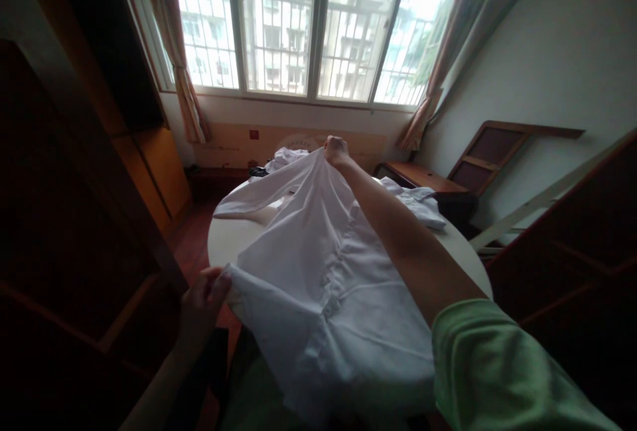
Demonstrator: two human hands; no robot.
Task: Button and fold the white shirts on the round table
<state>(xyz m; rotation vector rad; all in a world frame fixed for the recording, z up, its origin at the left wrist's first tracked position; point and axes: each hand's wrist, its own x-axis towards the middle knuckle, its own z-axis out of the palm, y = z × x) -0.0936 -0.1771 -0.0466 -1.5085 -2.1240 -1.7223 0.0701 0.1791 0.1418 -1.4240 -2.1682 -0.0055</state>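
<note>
- The left hand (209, 292) is just off the near left edge of the round table (217, 245). Its thumb and fingers are pinched together on a corner of white cloth.
- That cloth is a big white shirt (293, 242). It hangs across the middle of the table and spills over the near edge. A long strip, which looks like a sleeve, droops toward the left edge.
- A heap of white cloth (291, 158) sits by the far edge, with a small black thing (257, 171) beside it. The heap looks messy, so I think it is not folded.
- The right hand (337, 150) is up over the far side of the table. Its fingers are closed in a fist on the shirt, pulling it up to a point.
- By the right edge lies a pile of white clothes (421, 207). It looks neat and flat, so that part seems done. The shirt in the hands is pulled out and full of creases, so it seems not done yet.
</note>
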